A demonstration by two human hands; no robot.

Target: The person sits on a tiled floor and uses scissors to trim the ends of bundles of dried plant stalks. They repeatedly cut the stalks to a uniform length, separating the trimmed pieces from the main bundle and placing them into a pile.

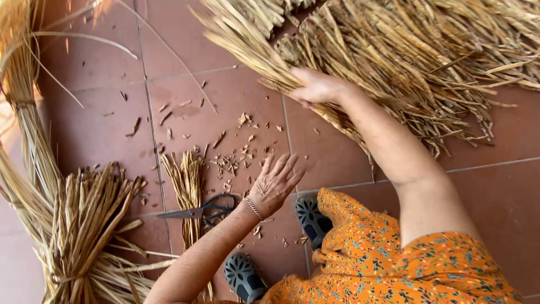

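My right hand (pixel 316 88) reaches forward and grips a bunch of dried straw stalks (pixel 247 42) pulled from the big heap (pixel 416 62) at the top right. Held over the red tiled floor (pixel 95 135), my left hand (pixel 274 183) has its fingers spread and nothing in it; a bracelet sits on that wrist. Black-handled scissors (pixel 205 209) lie on the floor just left of that hand, across a small straw bundle (pixel 188 186).
A tied straw sheaf (pixel 84 225) lies at the lower left, with long stalks (pixel 25 101) along the left edge. Cut straw bits (pixel 233 163) litter the tiles. My dark clogs (pixel 312 220) and orange flowered garment (pixel 394 264) fill the bottom.
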